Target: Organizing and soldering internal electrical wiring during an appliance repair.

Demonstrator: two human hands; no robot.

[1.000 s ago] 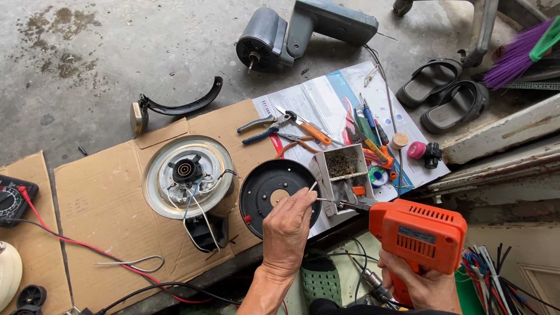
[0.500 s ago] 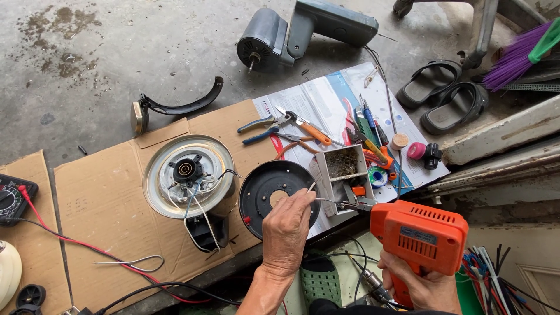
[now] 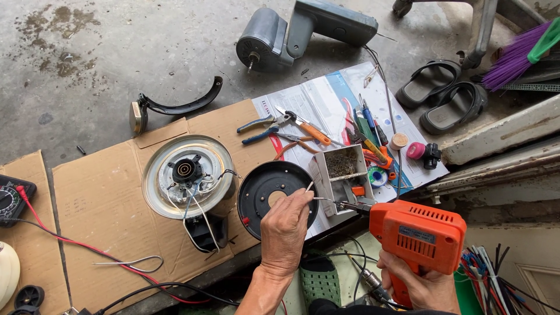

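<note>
My right hand (image 3: 421, 286) grips the handle of an orange soldering gun (image 3: 417, 236) whose wire tip (image 3: 326, 200) points left. My left hand (image 3: 286, 230) pinches a thin white wire (image 3: 308, 187) right at that tip. Both meet over the right edge of a round black base plate (image 3: 262, 195) lying on flattened cardboard (image 3: 105, 204). Left of the plate stands an upturned metal kettle body (image 3: 188, 178) with loose white wires and a black handle underneath.
A small partitioned box of screws (image 3: 343, 172), pliers and screwdrivers (image 3: 303, 131) lie on a paper sheet beyond the plate. A grey fan motor (image 3: 291, 32), black sandals (image 3: 443, 99), a curved black part (image 3: 175, 105) and a multimeter with a red lead (image 3: 11, 198) surround the work.
Both hands hold nearly the same position; the soldering gun's tip and the pinched wire stay together at the plate's right edge.
</note>
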